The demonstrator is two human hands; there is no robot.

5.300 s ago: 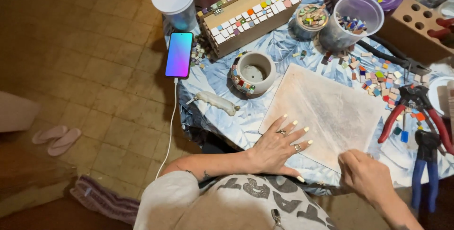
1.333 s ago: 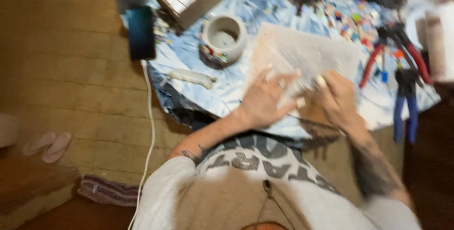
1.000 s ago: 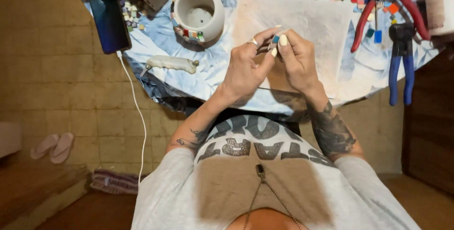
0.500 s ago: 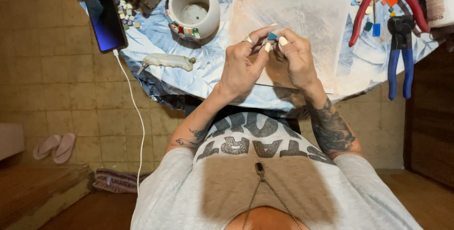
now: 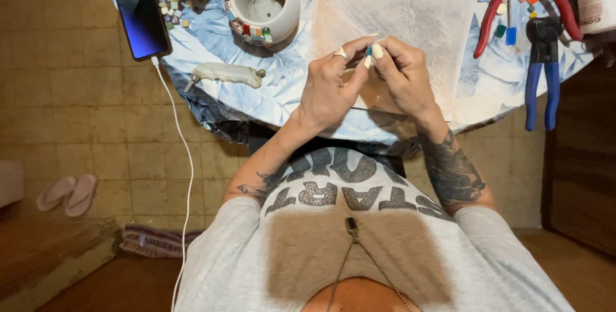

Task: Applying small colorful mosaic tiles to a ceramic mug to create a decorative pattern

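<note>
I am pinching a tiny blue tile (image 5: 368, 51) between both my hands, left hand (image 5: 330, 90) and right hand (image 5: 403, 76), fingertips meeting over the pale board (image 5: 410, 13) near the tabletop's front edge.

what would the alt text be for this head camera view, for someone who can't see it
Seen from above, a person's left hand and right hand meet over a pale square board, pinching a small blue piece between the fingertips. On the leaf-print tablecloth around them lie a white pot edged with coloured tiles, a plugged-in phone and red and blue pliers.
</note>
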